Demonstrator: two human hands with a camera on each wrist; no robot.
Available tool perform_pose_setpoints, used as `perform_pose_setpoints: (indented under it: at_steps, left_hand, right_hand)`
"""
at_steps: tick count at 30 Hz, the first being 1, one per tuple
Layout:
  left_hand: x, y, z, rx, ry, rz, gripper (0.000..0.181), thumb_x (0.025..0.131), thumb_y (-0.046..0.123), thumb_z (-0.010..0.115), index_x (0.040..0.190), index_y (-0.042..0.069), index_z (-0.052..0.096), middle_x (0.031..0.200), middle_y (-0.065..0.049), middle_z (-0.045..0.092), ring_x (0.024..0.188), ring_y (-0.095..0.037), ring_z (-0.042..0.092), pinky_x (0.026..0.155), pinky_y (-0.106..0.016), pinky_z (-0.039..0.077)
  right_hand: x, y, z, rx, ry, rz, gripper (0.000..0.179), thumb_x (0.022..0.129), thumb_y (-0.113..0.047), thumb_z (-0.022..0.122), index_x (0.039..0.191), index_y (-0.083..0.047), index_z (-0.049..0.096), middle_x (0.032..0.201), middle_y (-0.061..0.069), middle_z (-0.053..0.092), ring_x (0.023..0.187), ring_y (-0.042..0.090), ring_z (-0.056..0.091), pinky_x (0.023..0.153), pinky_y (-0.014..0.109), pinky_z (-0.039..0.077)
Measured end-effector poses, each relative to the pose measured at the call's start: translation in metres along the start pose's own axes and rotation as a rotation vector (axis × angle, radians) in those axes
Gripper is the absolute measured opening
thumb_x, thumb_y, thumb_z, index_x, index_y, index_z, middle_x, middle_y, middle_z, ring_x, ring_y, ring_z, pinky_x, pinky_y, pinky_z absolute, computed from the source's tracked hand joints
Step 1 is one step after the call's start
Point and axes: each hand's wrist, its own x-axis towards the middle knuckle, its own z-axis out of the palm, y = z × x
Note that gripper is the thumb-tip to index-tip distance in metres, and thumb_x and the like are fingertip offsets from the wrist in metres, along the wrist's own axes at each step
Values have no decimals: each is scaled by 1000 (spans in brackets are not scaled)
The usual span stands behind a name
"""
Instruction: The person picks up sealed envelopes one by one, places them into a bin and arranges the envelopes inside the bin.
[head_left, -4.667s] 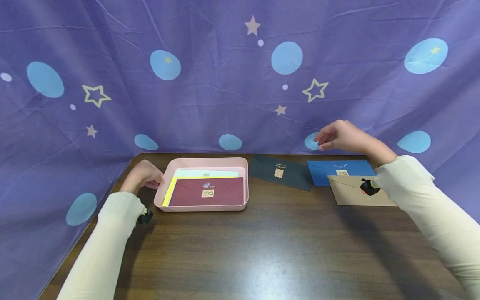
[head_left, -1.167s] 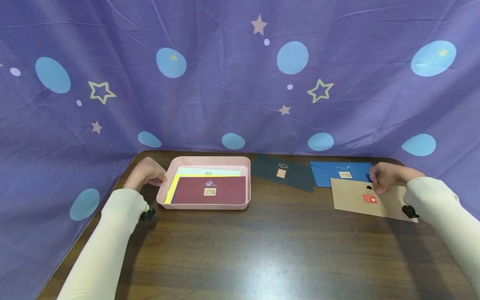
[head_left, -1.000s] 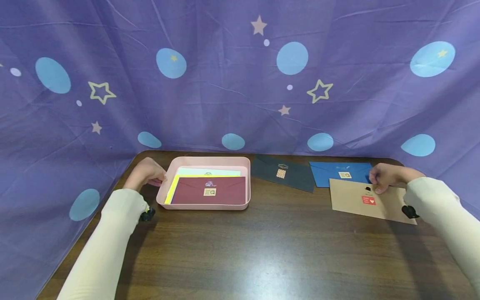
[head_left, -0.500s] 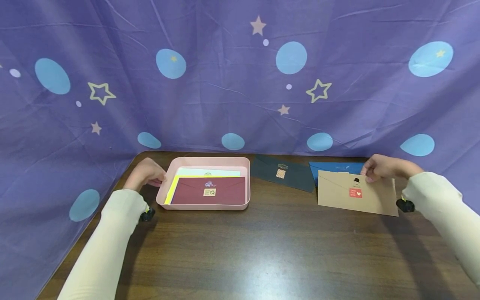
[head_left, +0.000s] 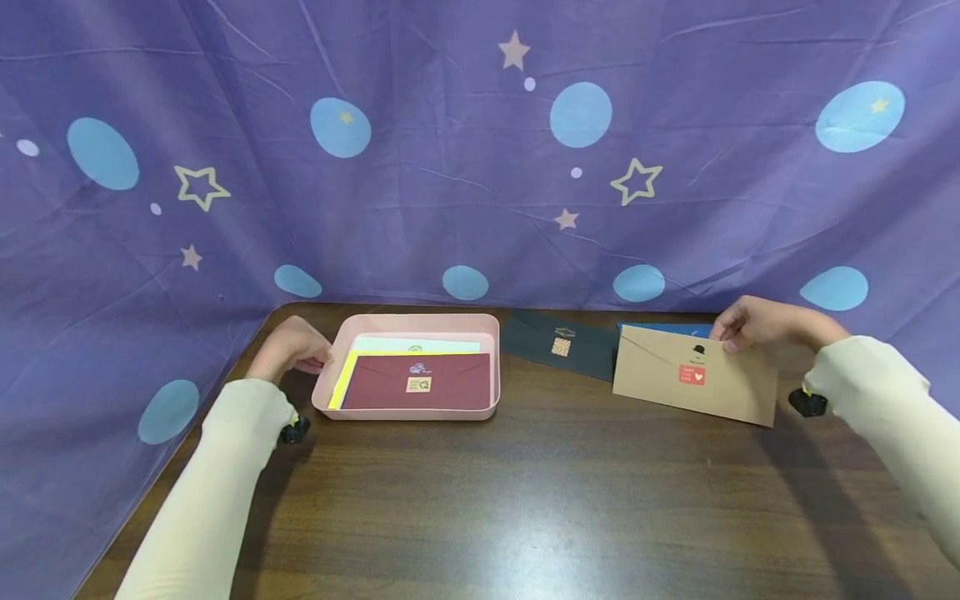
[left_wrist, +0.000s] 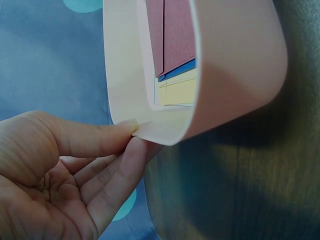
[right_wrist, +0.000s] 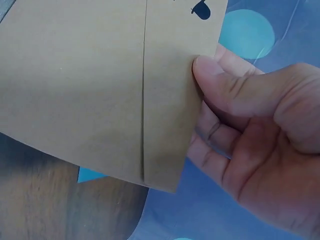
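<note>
My left hand [head_left: 300, 343] pinches the left rim of a pink tray [head_left: 318, 392] between thumb and fingers, as the left wrist view shows closely. Inside the tray lie a maroon envelope [head_left: 382, 383] on top, a yellow one [head_left: 343, 383] beneath it and a pale one [head_left: 450, 347] behind; a blue edge [left_wrist: 177, 71] peeks out in the left wrist view. At the right, my right hand [head_left: 757, 323] holds a tan envelope [head_left: 652, 367] by its top edge, thumb in front. The tan envelope is raised and tilted, covering most of a blue envelope [head_left: 660, 327].
A dark green envelope [head_left: 532, 337] lies slanted between the tray and the tan envelope. The brown wooden table [head_left: 465, 508] reaches a patterned purple cloth [head_left: 450, 208] at its back and left edges.
My right hand came down to the tan envelope, took its top edge, lifted it and carried it left over the blue envelope. My left hand has stayed on the tray rim.
</note>
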Motion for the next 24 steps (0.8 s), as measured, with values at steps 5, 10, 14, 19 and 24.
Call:
perform_pose_setpoints:
  at_steps: [5,10,14,19,24]
  left_hand:
    - [-2,2,0,8,-6,-1,19,76,-15,65,94,-19,67,69,-6,61,56,-12,64,60,-28,66]
    - [-5,4,0,0,-6,3,13,76,-15,65,89,-17,68,67,-4,60,56,-12,64,60,-28,65]
    - [-6,4,-1,3,-3,3,13,77,-14,66,89,-17,68,68,-5,61,55,-12,64,60,-28,66]
    - [-4,3,0,14,-5,-6,17,76,-13,65,93,-17,67,69,-5,60,56,-12,64,61,-29,66]
    - [-4,4,1,11,-7,1,16,75,-14,65,91,-17,67,68,-4,60,55,-12,64,60,-28,66]
  right_hand:
    - [0,-12,-4,58,20,50,21,93,3,65,113,9,70,96,9,74,69,5,52,57,18,42]
    - [3,-28,-8,68,30,28,23,93,3,65,115,9,70,93,7,73,65,4,47,53,17,37]
    - [7,-45,-11,40,47,-10,24,93,3,66,116,10,69,96,10,74,69,6,52,55,18,42]
    - [14,-70,-12,10,76,-57,22,92,6,66,113,11,70,99,17,75,82,12,64,65,22,55]
    - [19,-93,-10,6,100,-96,20,91,7,66,110,9,73,101,19,76,86,18,67,67,23,57]
